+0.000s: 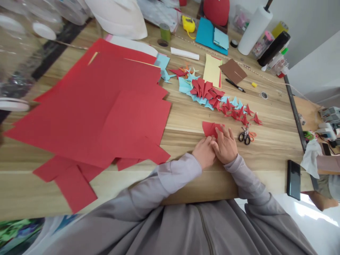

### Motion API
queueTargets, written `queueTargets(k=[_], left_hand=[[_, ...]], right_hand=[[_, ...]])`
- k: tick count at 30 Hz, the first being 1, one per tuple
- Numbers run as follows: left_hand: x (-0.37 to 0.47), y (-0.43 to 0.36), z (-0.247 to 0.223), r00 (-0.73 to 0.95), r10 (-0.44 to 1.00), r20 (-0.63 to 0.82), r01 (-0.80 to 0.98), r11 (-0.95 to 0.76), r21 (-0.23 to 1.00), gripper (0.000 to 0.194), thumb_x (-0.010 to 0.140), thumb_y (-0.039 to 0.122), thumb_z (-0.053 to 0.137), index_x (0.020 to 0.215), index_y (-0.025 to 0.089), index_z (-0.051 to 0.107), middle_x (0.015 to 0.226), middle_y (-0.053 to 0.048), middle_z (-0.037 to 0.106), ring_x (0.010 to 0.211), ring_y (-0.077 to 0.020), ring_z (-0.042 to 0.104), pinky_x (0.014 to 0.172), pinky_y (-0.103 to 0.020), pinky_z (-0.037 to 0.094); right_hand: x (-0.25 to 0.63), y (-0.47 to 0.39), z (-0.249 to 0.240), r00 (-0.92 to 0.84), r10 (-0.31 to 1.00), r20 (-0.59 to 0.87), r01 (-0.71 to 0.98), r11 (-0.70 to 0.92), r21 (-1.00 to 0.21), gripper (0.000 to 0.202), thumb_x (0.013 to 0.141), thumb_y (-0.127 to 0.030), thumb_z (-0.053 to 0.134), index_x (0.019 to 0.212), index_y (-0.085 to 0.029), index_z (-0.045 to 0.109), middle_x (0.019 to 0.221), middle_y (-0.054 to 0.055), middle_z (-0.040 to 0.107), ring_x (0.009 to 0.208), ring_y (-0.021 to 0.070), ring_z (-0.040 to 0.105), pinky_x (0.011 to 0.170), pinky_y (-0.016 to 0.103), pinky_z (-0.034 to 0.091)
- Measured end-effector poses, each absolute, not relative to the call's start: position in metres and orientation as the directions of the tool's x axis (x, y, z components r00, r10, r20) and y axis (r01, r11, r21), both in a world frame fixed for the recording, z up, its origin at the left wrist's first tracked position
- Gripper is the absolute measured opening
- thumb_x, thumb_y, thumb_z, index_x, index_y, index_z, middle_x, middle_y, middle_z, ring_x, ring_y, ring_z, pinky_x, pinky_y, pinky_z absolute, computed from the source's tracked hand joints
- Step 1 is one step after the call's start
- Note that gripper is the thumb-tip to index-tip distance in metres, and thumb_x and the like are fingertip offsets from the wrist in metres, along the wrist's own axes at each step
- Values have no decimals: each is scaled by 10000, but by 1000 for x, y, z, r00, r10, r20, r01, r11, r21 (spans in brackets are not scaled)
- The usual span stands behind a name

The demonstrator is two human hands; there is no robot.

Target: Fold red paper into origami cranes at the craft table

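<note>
Here a wooden table is seen from above, and most of its left half is covered by a loose spread of large red paper sheets, some overlapping and some hanging toward the near edge. Beyond the middle of the table, a long heap of folded red and light-blue paper figures is laid out in a diagonal band. At the far right corner a white paper-towel roll is stood upright, with a dark cylinder lying just beside it. A blue folder is placed at the far edge, and a yellow sheet and a brown card are set near it, with a black pen lying just below the card. A black phone is left at the table's near right edge.

Near the front edge, a small folded red paper is pressed flat to the table by both hands. The right hand is laid over the paper's near right part, its fingers extended and pressing down. The left hand is curled loosely beside it, touching the right hand, with its fingertips at the paper's near edge. Small scissors with orange handles are lying just to the right of the right hand, not touched.
</note>
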State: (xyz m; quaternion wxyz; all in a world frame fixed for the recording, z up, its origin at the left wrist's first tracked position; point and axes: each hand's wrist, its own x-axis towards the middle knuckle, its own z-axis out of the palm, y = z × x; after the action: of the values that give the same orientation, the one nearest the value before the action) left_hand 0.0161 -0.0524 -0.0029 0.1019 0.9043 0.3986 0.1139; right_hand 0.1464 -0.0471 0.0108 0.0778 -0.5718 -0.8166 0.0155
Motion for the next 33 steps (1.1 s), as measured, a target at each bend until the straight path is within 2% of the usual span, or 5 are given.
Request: queueTargets(k=[10,17,22,28,33], left_hand=[[18,-56,-3,634,762,133,708,-641,297,465,889,312,427,1222,25,578,1215,-234,579,1147,-328,484,939,-422,388],[22,-64,-4,662,749,41,699,-636,329,557,895,374,437,1371,85,446,1389,-204,467,1265,-342,425,1052,-472,305],[23,-64,-3,654,756,36,701,-623,348,581,904,398,420,1414,124,383,1434,-172,425,1308,-324,398,1087,-471,267],[20,-63,-1,660,750,47,686,-626,371,619,880,431,458,1414,127,383,1424,-179,437,1325,-325,378,1095,-488,249],[18,-62,1,651,758,40,694,-615,374,639,863,434,477,1397,92,402,1422,-204,428,1310,-325,389,1086,-473,262]], right_hand=[[145,-18,17,-337,941,27,933,338,-124,618,962,-489,179,1296,-62,476,1291,179,573,1357,266,352,1137,500,183],[140,-47,21,-313,948,-57,948,309,-71,519,947,-502,271,1312,-228,518,1526,80,300,1411,304,236,1112,561,180],[130,-48,25,-203,973,-107,979,199,-51,564,950,-487,265,1380,-162,431,1522,85,302,1406,301,246,1106,580,198],[119,-39,30,-128,985,-119,992,125,-33,556,959,-475,238,1342,-153,480,1511,91,326,1393,312,273,1108,583,190],[113,-34,31,-46,987,-156,997,36,-63,598,950,-515,228,1381,-153,428,1524,95,294,1382,319,296,1098,582,217]])
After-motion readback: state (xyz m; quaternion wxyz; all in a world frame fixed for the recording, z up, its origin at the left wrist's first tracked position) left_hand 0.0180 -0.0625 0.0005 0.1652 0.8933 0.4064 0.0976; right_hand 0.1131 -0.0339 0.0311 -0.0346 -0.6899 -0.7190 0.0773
